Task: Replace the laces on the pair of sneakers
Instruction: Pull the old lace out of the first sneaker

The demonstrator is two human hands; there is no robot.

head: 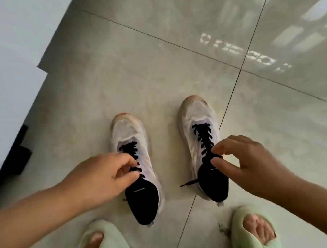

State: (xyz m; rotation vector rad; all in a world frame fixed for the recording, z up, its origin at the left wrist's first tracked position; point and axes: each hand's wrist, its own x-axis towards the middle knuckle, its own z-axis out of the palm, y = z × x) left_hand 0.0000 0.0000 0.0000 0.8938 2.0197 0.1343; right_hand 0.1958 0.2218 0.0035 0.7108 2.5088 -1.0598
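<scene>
Tiled floor: left hand pinches left sneaker's laces, right hand loosely spread over right sneaker

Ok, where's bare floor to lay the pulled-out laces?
Bare tile lies between the left sneaker and right sneaker, beyond both toes, and right of the right sneaker. It is crowded near the heels: the green slippers sit close, a loose lace end trails there, and the left hand and right hand cover the laces.

1. Two bare forearms reach forward and down from the lower corners.
2. The left hand has its fingers curled, thumb and fingertips drawn together in a pinch.
3. The right hand is arched, fingers bent downward, thumb extended.
</scene>
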